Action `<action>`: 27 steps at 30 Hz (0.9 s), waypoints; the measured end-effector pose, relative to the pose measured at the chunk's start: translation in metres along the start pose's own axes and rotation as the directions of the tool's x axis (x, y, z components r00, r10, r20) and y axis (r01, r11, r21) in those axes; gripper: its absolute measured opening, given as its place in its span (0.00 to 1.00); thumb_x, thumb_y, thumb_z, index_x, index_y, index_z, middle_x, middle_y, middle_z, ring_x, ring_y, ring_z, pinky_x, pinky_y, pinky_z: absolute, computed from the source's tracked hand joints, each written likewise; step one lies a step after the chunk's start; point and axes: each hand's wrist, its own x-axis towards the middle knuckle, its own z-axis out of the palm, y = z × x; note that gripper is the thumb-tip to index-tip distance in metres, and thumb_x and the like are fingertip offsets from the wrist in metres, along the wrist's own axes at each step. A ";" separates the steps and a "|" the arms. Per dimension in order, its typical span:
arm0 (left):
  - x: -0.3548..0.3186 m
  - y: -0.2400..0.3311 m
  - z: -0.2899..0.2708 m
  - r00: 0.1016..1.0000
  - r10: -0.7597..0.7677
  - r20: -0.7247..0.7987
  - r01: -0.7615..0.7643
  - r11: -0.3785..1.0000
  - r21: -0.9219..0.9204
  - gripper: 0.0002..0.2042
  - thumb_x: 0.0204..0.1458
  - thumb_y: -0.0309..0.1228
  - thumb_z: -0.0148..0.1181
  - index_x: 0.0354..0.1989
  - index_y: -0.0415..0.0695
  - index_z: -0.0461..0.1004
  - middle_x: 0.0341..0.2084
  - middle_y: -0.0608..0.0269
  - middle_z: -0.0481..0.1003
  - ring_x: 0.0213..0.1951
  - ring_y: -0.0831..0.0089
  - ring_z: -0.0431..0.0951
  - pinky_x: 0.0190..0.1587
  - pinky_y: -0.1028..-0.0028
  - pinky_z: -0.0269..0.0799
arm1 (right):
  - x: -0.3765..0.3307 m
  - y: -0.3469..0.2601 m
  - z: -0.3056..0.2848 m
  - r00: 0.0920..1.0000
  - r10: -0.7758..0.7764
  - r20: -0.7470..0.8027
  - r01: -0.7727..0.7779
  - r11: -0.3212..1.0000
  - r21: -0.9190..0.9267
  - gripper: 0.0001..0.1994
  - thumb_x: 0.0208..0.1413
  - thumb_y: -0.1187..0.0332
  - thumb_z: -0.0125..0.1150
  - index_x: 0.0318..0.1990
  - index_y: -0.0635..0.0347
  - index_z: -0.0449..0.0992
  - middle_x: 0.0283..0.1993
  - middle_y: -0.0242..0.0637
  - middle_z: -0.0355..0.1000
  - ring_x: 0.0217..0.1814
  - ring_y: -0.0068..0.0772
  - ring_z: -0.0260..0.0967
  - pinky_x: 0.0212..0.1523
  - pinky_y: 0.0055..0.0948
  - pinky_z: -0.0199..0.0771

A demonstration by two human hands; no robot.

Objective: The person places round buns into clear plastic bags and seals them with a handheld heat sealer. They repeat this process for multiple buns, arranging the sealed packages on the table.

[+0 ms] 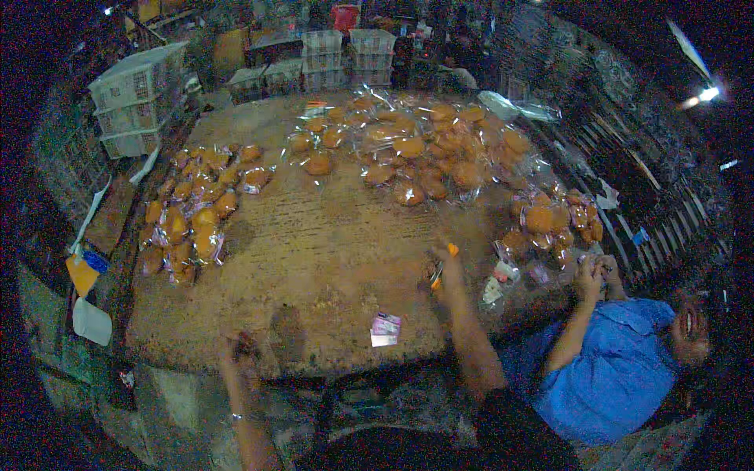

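Observation:
My right hand (448,271) is over the middle of the worn wooden table (314,259), its fingers closed around a small orange-and-metal tool (437,276). The grip hides much of the tool, so its exact kind does not show. My left hand (242,345) is at the table's near edge, dark and blurred; whether it holds anything is unclear. Between my hands, close to the front edge, lies a small stack of purple-and-white printed cards (386,330). A pile of round brown-orange buns in clear wrappers (188,212) lies to the left, and a larger wrapped pile (448,145) covers the far right.
At right, a person in a blue shirt (605,377) sits by the table with hands together near more wrapped buns (546,220). White crates (141,98) are stacked at the far left, others (345,55) behind the table. A slatted rack (667,212) runs along the right.

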 end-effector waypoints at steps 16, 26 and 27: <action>-0.075 -0.030 0.108 0.847 0.046 0.530 -0.425 0.658 0.622 0.25 0.38 0.34 0.68 0.44 0.37 0.67 0.34 0.60 0.72 0.42 0.70 0.71 0.47 0.73 0.66 | -0.166 -0.127 0.050 0.872 -0.058 0.487 0.357 0.755 -0.550 0.16 0.52 0.67 0.54 0.47 0.65 0.71 0.44 0.39 0.72 0.47 0.30 0.68 0.50 0.29 0.65; -0.086 0.006 0.124 0.501 -0.578 0.644 -0.174 0.662 0.729 0.24 0.38 0.34 0.69 0.44 0.39 0.70 0.35 0.58 0.75 0.42 0.73 0.73 0.48 0.71 0.66 | -0.205 -0.093 0.083 0.666 0.184 0.723 0.528 0.568 -0.631 0.13 0.53 0.65 0.56 0.44 0.61 0.73 0.37 0.40 0.74 0.42 0.30 0.70 0.44 0.27 0.67; -0.083 0.006 0.121 0.525 -0.560 0.641 0.087 0.784 0.614 0.23 0.39 0.34 0.68 0.45 0.38 0.70 0.35 0.59 0.75 0.42 0.73 0.73 0.48 0.72 0.66 | -0.202 -0.089 0.087 0.685 0.307 0.660 0.444 0.543 -0.713 0.13 0.52 0.65 0.56 0.43 0.61 0.74 0.36 0.39 0.74 0.41 0.29 0.70 0.44 0.27 0.67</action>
